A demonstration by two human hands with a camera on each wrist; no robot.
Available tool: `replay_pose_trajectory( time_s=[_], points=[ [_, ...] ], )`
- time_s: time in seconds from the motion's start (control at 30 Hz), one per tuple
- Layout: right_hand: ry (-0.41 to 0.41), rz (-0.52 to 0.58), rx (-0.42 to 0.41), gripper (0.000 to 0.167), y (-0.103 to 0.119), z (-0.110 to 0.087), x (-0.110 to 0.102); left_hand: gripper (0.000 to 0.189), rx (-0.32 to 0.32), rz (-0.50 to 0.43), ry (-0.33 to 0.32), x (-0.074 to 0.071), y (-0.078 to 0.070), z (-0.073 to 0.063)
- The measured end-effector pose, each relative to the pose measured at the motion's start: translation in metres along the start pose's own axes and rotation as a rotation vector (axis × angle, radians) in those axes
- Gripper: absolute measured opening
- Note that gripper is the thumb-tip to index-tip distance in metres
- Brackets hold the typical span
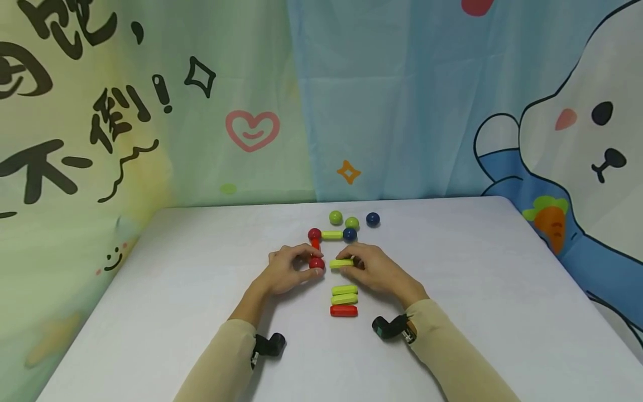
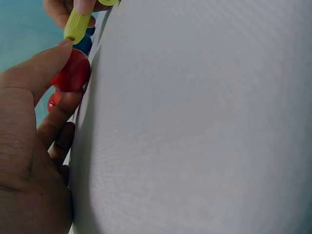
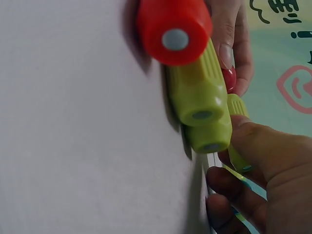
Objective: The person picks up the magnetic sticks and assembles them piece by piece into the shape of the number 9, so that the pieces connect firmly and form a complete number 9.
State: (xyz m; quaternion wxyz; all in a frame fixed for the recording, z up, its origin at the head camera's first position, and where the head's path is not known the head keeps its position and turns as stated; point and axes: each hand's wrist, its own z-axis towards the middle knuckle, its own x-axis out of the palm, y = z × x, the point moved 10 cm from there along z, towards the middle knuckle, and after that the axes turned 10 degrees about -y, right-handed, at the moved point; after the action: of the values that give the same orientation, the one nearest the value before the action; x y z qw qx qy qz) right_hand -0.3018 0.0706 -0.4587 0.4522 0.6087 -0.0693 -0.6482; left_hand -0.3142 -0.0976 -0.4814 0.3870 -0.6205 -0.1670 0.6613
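Observation:
My left hand point(image 1: 287, 272) pinches a glossy red ball point(image 1: 316, 263) between thumb and fingers. From that ball a red rod point(image 1: 315, 244) runs back to a second red ball point(image 1: 314, 234), which is joined by a yellow-green rod point(image 1: 331, 235) to a dark blue ball point(image 1: 349, 234). Together they form an angular three-ball chain on the table. With thumb and fingertips, my right hand point(image 1: 378, 269) holds another yellow-green rod point(image 1: 340, 263), pointing left at the near red ball. In the left wrist view this rod's end point(image 2: 73, 38) is right by the ball and my left thumb.
Two yellow-green rods point(image 1: 344, 295) and a red rod point(image 1: 344, 311) lie side by side nearer me; grey discs show in their ends. Behind the chain sit two green balls point(image 1: 335, 217) and a blue ball point(image 1: 373, 219). A printed curtain point(image 1: 392, 111) hangs behind the white table point(image 1: 201, 312).

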Motion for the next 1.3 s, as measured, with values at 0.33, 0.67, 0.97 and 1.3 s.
replay_pose_trajectory(
  time_s=[0.33,0.67,0.97,1.3],
  points=[
    [0.036,-0.016,0.033,0.023,0.001,0.004,0.009,0.034,-0.004,0.006,-0.007,0.0,0.002,0.0],
    [0.035,-0.031,0.051,0.023,-0.001,0.007,0.01,0.031,0.001,-0.001,-0.012,0.0,0.001,0.001],
    [0.021,0.002,0.063,0.021,-0.002,0.007,0.009,0.031,0.009,-0.003,-0.009,-0.002,-0.001,0.001],
    [0.015,0.008,0.083,0.021,-0.007,0.007,0.012,0.031,0.011,0.006,-0.012,-0.002,-0.001,0.0]
  ],
)
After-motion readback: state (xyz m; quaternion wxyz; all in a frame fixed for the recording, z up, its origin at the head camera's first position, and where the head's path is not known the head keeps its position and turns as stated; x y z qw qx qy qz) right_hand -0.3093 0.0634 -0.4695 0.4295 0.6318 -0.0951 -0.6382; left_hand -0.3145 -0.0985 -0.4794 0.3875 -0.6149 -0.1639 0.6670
